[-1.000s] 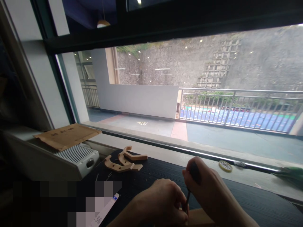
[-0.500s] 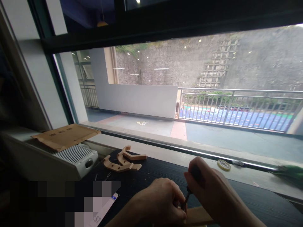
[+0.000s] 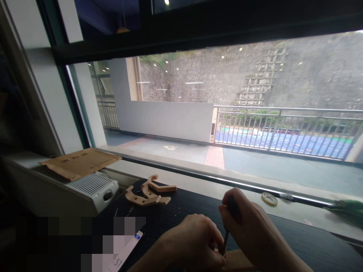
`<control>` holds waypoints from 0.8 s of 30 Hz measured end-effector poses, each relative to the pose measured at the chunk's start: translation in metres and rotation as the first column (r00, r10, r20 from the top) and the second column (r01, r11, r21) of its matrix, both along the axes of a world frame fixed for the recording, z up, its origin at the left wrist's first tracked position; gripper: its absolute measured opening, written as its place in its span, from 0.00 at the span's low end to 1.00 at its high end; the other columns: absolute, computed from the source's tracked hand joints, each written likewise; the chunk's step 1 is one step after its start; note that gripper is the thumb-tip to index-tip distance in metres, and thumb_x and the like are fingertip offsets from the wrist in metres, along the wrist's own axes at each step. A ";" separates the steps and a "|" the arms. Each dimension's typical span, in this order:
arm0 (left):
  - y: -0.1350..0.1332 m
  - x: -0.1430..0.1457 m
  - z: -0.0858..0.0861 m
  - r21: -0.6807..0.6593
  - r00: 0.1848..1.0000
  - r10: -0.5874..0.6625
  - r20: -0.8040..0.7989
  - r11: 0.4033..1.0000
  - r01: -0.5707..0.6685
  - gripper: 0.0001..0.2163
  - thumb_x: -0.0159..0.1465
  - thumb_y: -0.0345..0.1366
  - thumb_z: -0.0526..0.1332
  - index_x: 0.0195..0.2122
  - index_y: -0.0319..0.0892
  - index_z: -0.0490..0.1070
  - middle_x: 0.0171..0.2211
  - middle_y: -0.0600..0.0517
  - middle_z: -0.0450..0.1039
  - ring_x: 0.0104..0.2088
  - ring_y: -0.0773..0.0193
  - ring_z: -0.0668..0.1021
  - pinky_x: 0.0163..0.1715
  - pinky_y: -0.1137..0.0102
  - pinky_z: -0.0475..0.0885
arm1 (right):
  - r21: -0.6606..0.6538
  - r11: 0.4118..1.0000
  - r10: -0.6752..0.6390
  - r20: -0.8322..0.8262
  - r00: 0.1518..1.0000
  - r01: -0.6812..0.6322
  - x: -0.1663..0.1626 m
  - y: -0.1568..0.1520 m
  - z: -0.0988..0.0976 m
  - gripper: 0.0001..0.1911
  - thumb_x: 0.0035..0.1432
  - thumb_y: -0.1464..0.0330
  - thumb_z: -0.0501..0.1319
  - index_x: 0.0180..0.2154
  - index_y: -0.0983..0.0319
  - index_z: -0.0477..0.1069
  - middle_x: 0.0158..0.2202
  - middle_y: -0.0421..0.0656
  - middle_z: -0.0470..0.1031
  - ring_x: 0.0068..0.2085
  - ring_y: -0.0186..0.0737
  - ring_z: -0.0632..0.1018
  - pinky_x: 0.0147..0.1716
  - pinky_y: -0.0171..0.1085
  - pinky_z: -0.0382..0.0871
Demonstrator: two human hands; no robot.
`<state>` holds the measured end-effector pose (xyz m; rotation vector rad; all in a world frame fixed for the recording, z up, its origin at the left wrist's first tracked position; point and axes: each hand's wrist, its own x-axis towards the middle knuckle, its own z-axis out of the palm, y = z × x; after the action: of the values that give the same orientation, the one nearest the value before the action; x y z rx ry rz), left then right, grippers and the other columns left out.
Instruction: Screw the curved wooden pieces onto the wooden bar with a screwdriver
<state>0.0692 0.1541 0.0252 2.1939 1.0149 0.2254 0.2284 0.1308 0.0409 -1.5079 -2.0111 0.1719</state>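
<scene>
My right hand is closed around the dark handle of a screwdriver, whose shaft points down and slightly left. My left hand is closed low beside the screwdriver's tip, its fingers on a light wooden piece at the bottom edge of the view. The tip and whatever lies between the left fingertips are hidden. Beyond my left hand, several curved wooden pieces with drilled holes lie in a loose pile on the dark table.
A lit phone lies at lower left, partly covered by blurred blocks. A brown envelope rests on a white slatted appliance. A yellow tape roll and a green item sit along the window sill, below a large window.
The view has shifted very slightly. My right hand has moved a little left, and the screwdriver stands more upright. My left hand keeps nearly the same place.
</scene>
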 end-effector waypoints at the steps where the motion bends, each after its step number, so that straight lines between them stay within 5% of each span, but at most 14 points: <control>1: 0.000 0.000 0.000 0.000 1.000 0.001 0.002 1.000 -0.001 0.07 0.48 0.37 0.64 0.28 0.44 0.79 0.24 0.57 0.73 0.25 0.69 0.72 0.22 0.79 0.61 | 0.001 1.000 -0.011 -0.004 1.000 0.011 0.001 0.001 -0.001 0.05 0.58 0.65 0.51 0.33 0.58 0.60 0.19 0.36 0.67 0.21 0.35 0.67 0.21 0.33 0.56; 8: 0.000 -0.001 0.006 -0.044 1.000 -0.002 -0.025 0.999 0.001 0.07 0.49 0.36 0.62 0.27 0.43 0.78 0.20 0.58 0.68 0.23 0.70 0.70 0.18 0.80 0.58 | -0.082 0.968 0.232 -0.055 0.971 -0.236 0.008 -0.015 0.016 0.07 0.57 0.70 0.51 0.37 0.57 0.66 0.24 0.35 0.70 0.23 0.32 0.68 0.22 0.31 0.59; 16: 0.003 0.000 -0.005 0.018 1.000 -0.028 0.001 0.999 0.028 0.08 0.49 0.36 0.63 0.29 0.44 0.79 0.24 0.57 0.71 0.25 0.70 0.71 0.22 0.79 0.61 | -0.042 0.998 0.037 -0.007 0.999 -0.037 0.012 -0.003 0.005 0.08 0.59 0.63 0.52 0.30 0.59 0.60 0.20 0.35 0.66 0.21 0.34 0.66 0.21 0.33 0.56; 24: -0.002 0.000 0.009 -0.058 0.999 0.022 -0.031 0.998 -0.024 0.07 0.49 0.37 0.62 0.26 0.41 0.77 0.18 0.59 0.63 0.20 0.72 0.66 0.16 0.79 0.55 | -0.123 0.952 0.274 -0.055 0.960 -0.279 0.003 -0.018 0.018 0.02 0.55 0.70 0.53 0.32 0.58 0.64 0.22 0.35 0.70 0.22 0.31 0.68 0.21 0.30 0.58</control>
<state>0.0695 0.1516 0.0342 2.1401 1.0507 0.1717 0.2316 0.1123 0.0593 -1.2806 -2.2106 0.4495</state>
